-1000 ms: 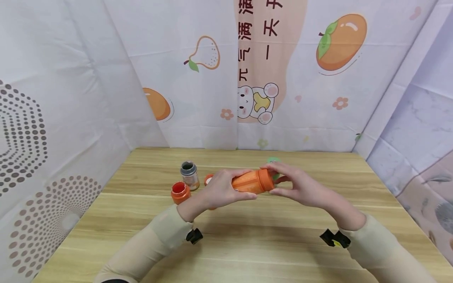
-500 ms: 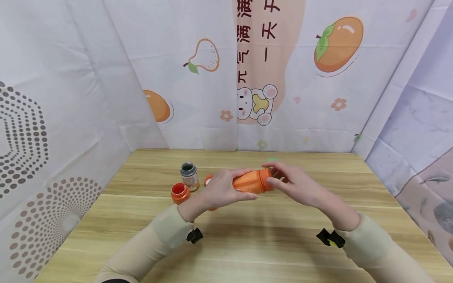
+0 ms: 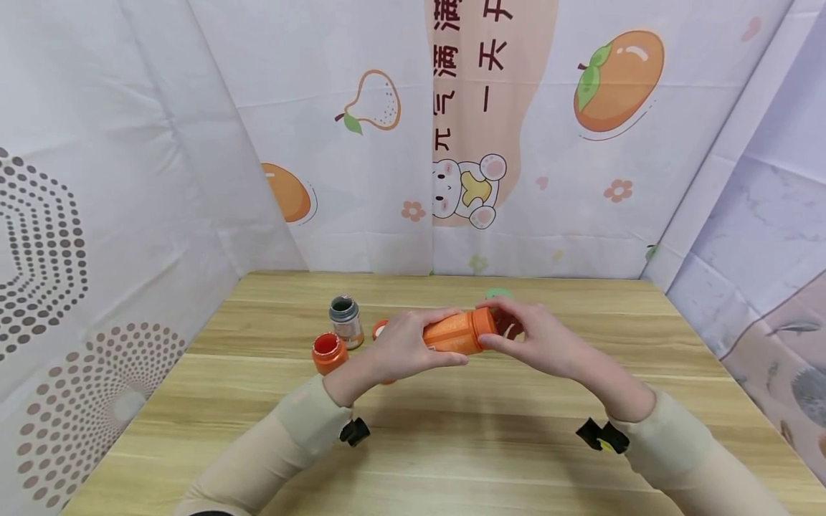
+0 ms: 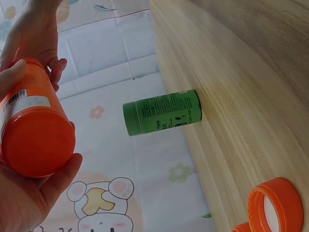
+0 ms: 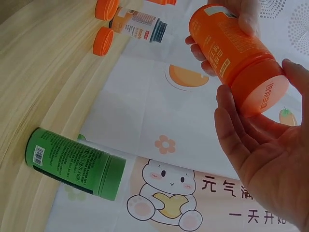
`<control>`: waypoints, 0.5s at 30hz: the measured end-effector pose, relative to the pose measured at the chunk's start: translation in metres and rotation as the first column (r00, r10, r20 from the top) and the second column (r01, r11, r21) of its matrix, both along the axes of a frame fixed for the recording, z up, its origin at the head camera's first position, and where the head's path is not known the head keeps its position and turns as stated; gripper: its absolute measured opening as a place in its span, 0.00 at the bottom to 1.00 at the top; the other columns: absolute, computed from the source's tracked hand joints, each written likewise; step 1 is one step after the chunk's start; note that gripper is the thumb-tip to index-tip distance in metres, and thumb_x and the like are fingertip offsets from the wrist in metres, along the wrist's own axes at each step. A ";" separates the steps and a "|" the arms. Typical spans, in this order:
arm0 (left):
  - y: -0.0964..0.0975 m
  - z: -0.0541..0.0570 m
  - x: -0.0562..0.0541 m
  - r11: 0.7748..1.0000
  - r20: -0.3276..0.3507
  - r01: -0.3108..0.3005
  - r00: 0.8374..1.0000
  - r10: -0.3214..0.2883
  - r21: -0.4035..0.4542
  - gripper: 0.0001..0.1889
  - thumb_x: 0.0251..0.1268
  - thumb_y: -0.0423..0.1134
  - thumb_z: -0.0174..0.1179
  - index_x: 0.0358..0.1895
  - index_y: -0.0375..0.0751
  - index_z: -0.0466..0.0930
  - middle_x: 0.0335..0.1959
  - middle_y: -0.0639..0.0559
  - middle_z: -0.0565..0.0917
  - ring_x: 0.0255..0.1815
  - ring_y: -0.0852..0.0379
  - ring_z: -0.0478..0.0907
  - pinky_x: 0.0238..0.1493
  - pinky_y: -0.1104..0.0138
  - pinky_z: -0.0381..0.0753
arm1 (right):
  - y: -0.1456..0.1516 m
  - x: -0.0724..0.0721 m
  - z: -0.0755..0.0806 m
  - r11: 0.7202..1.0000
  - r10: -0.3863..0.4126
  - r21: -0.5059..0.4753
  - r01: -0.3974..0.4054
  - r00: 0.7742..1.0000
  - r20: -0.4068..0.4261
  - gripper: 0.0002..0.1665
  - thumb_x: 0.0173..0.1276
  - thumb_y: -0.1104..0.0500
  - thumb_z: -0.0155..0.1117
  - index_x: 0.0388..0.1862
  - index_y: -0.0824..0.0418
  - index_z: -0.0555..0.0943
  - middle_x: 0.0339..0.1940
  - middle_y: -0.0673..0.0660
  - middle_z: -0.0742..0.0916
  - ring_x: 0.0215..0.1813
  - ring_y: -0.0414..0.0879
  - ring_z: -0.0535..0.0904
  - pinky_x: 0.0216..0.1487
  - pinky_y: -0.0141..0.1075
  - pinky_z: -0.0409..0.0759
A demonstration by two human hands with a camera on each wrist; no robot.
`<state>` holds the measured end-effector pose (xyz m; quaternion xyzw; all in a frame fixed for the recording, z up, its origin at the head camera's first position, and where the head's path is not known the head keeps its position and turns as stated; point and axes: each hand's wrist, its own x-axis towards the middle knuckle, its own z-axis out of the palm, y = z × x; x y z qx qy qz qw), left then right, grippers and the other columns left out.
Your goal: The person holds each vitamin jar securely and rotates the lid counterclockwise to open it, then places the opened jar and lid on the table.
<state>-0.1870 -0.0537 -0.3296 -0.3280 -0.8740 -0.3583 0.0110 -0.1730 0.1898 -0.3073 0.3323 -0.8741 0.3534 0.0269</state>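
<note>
My left hand (image 3: pixel 403 347) grips the body of an orange bottle (image 3: pixel 452 333), which is tilted on its side above the table. Its fingers and thumb wrap the bottle near the base, seen closely in the left wrist view. At the other end, the fingers and thumb of my right hand (image 3: pixel 545 340) hold the orange screw cap (image 5: pixel 263 94) by its rim. The cap sits on the bottle, and raised lettering shows on its top. Behind the right hand stands a capped green bottle (image 4: pixel 161 112), mostly hidden in the head view.
An open orange bottle (image 3: pixel 328 347) and an open clear bottle with a grey neck (image 3: pixel 345 319) stand left of my left hand. Loose orange caps (image 5: pixel 103 41) lie on the wooden table (image 3: pixel 452 459) near them. A printed white curtain (image 3: pixel 361 172) hangs behind.
My right hand has shifted its fingers and thumb around the cap's rim, the thumb lifting and coming back against it. The left hand and bottle have stayed nearly still.
</note>
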 end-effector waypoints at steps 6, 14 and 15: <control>0.000 -0.001 -0.001 1.000 -0.002 0.002 1.000 -0.002 -0.009 0.36 0.50 0.59 0.72 0.64 0.52 0.76 0.40 0.62 0.81 0.34 0.60 0.75 0.31 0.66 0.77 | 0.000 -0.001 -0.001 1.000 0.019 -0.011 -0.019 0.999 -0.049 0.25 0.65 0.53 0.70 0.58 0.60 0.76 0.34 0.44 0.83 0.37 0.39 0.79 0.36 0.34 0.80; -0.002 -0.004 -0.003 1.000 -0.005 0.015 1.000 -0.015 -0.001 0.35 0.51 0.58 0.72 0.64 0.53 0.76 0.39 0.63 0.81 0.33 0.61 0.75 0.31 0.66 0.77 | 0.002 0.000 -0.004 0.998 0.058 -0.021 -0.061 0.991 -0.120 0.32 0.57 0.60 0.76 0.60 0.61 0.74 0.43 0.46 0.84 0.42 0.40 0.80 0.41 0.38 0.81; -0.003 -0.004 -0.003 1.000 -0.004 0.017 1.000 -0.017 0.002 0.35 0.51 0.58 0.72 0.64 0.53 0.76 0.39 0.63 0.81 0.33 0.61 0.75 0.31 0.66 0.77 | 0.002 0.000 -0.004 0.997 0.067 -0.023 -0.071 0.989 -0.134 0.33 0.56 0.61 0.77 0.60 0.60 0.74 0.43 0.46 0.83 0.42 0.40 0.80 0.41 0.38 0.81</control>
